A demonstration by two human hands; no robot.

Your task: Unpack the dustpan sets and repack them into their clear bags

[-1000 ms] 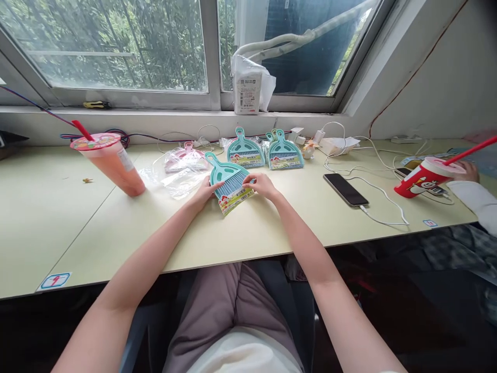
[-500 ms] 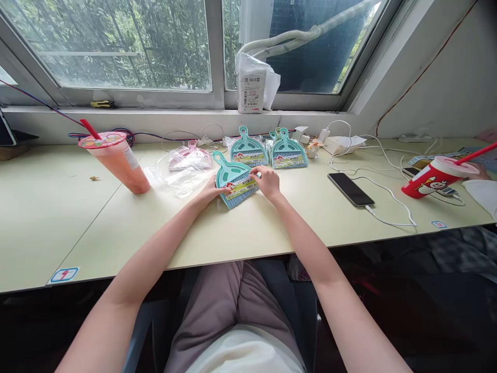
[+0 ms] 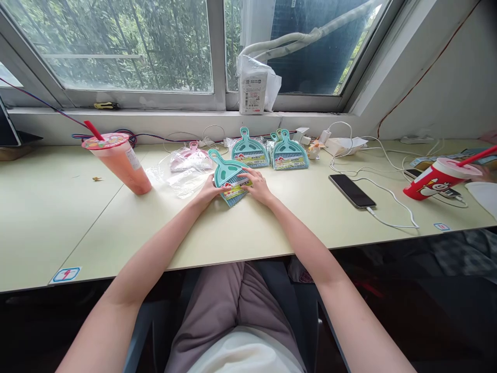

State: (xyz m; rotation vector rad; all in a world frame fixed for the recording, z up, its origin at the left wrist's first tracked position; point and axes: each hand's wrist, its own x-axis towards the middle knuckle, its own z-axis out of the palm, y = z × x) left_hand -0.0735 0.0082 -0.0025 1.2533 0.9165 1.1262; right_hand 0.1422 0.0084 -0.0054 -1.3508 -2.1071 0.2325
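A small teal dustpan-and-brush set [image 3: 227, 175] with a printed label is tilted up off the pale table [image 3: 272, 223], its handle pointing up and left. My left hand [image 3: 208, 190] grips its lower left edge. On its right side my right hand [image 3: 257, 185] holds the label edge. Two more teal sets lie flat just behind: one [image 3: 249, 150] in the middle, another [image 3: 289, 152] to its right. A pink set in a clear bag [image 3: 189, 157] lies to the left, with an empty clear bag [image 3: 182, 180] in front of it.
A tall orange drink with a red straw [image 3: 121, 163] stands at the left. A phone [image 3: 351, 189] on a white cable lies at the right, past it a red cup [image 3: 435, 178] and another person's sleeve [image 3: 483, 192]. Chargers and cables crowd the back edge under the window.
The teal set has been raised from lying flat to tilted upright and drawn slightly left. My right hand shifted from its top edge to its right side.
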